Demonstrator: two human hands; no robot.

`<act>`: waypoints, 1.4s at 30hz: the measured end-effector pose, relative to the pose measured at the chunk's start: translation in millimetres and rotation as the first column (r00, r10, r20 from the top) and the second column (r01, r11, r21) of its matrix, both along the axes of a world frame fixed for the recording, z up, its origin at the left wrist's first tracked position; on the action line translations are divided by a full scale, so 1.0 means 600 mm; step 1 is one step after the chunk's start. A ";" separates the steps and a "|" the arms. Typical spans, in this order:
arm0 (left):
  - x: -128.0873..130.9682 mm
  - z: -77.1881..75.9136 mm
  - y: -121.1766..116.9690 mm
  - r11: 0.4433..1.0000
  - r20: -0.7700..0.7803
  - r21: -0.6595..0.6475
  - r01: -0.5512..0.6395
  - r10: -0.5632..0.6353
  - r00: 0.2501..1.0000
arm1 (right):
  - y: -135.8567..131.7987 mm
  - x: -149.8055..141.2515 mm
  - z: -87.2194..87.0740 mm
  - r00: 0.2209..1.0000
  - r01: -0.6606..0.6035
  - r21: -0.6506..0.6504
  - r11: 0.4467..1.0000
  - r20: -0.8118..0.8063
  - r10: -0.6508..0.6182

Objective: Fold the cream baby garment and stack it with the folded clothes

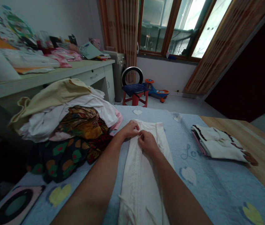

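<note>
A pair of white trousers (137,175) lies lengthwise on the blue bed cover, apparently folded into a long strip, with thin ties at the near end. Toward its far end my left hand (130,129) is closed, thumb and fingers pinching at the cloth. My right hand (147,142) is closed just beside it, its fingertips also gathered on the trousers. The two hands almost touch, and exactly what lies between the fingertips is partly hidden.
On the left is a heap of loose clothes (80,122). A folded white garment stack (218,143) lies on the right of the blue cover (184,193). A pink-edged object with a dark oval (15,206) is near left. A stool (135,93) stands beyond.
</note>
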State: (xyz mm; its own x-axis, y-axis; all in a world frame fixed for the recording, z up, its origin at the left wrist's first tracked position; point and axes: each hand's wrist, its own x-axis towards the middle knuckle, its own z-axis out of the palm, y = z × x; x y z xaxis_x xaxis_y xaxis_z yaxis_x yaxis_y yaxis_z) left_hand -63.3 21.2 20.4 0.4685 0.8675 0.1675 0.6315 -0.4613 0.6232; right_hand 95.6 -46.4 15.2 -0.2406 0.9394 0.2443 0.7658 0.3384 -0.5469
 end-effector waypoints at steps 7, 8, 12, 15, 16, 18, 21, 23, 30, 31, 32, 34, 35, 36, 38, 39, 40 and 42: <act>-0.002 0.000 0.000 0.998 -0.005 0.004 0.065 -0.065 0.998 | -0.003 0.000 0.003 0.996 0.091 -0.062 0.994 0.012 -0.090; -0.002 0.000 0.000 0.997 -0.005 0.007 0.070 -0.070 0.998 | -0.003 0.000 0.003 0.995 0.094 -0.067 0.993 0.016 -0.094; 0.000 0.001 -0.001 0.996 -0.009 0.019 0.091 -0.090 0.996 | -0.004 -0.001 0.004 0.996 0.092 -0.079 0.993 0.026 -0.091; 0.001 0.001 0.000 0.996 -0.019 0.020 0.084 -0.084 0.996 | -0.006 -0.001 0.006 0.994 0.104 -0.081 0.991 0.037 -0.101; 0.002 0.000 0.000 0.997 -0.025 0.020 0.078 -0.078 0.997 | -0.006 -0.001 0.006 0.994 0.107 -0.080 0.991 0.041 -0.104; 0.003 -0.001 0.001 0.998 -0.038 0.021 0.066 -0.065 0.997 | -0.007 -0.001 0.007 0.994 0.108 -0.084 0.991 0.045 -0.104; 0.004 -0.002 0.001 0.998 -0.047 0.026 0.059 -0.057 0.997 | -0.007 -0.001 0.008 0.993 0.103 -0.082 0.991 0.064 -0.097; 0.004 -0.002 0.001 0.998 -0.042 0.030 0.053 -0.052 0.998 | -0.007 0.000 0.009 0.992 0.095 -0.072 0.993 0.088 -0.089; 0.003 0.000 0.000 0.998 -0.024 0.032 0.051 -0.051 0.998 | -0.007 -0.001 0.012 0.988 0.076 -0.048 0.996 0.137 -0.069; 0.002 0.000 0.000 0.998 -0.018 0.030 0.053 -0.052 0.998 | -0.007 -0.001 0.012 0.988 0.082 -0.051 0.995 0.138 -0.074; 0.002 0.001 0.000 0.998 -0.012 0.027 0.054 -0.053 0.999 | -0.007 -0.001 0.012 0.988 0.088 -0.056 0.995 0.136 -0.079; 0.001 0.002 0.000 0.998 0.000 0.019 0.053 -0.053 0.999 | -0.007 -0.001 0.012 0.988 0.096 -0.067 0.993 0.127 -0.087; 0.001 0.003 0.000 0.999 0.003 0.014 0.052 -0.052 0.999 | -0.007 -0.001 0.012 0.989 0.098 -0.072 0.993 0.120 -0.089; 0.000 0.004 -0.001 0.999 0.006 0.012 0.051 -0.051 0.999 | -0.007 -0.001 0.012 0.989 0.100 -0.076 0.992 0.115 -0.091; 0.000 0.007 -0.003 0.999 0.012 0.012 0.049 -0.049 0.999 | -0.008 -0.002 0.014 0.990 0.106 -0.080 0.991 0.104 -0.097; 0.000 0.009 -0.005 0.999 0.016 0.013 0.047 -0.048 0.999 | -0.009 -0.002 0.015 0.990 0.111 -0.082 0.991 0.101 -0.102; 0.000 0.010 -0.006 0.999 0.020 0.015 0.045 -0.046 0.999 | -0.009 -0.002 0.017 0.989 0.114 -0.086 0.990 0.100 -0.106; 0.001 0.011 -0.008 0.999 0.022 0.018 0.041 -0.042 0.999 | -0.011 -0.002 0.020 0.988 0.121 -0.101 0.987 0.110 -0.110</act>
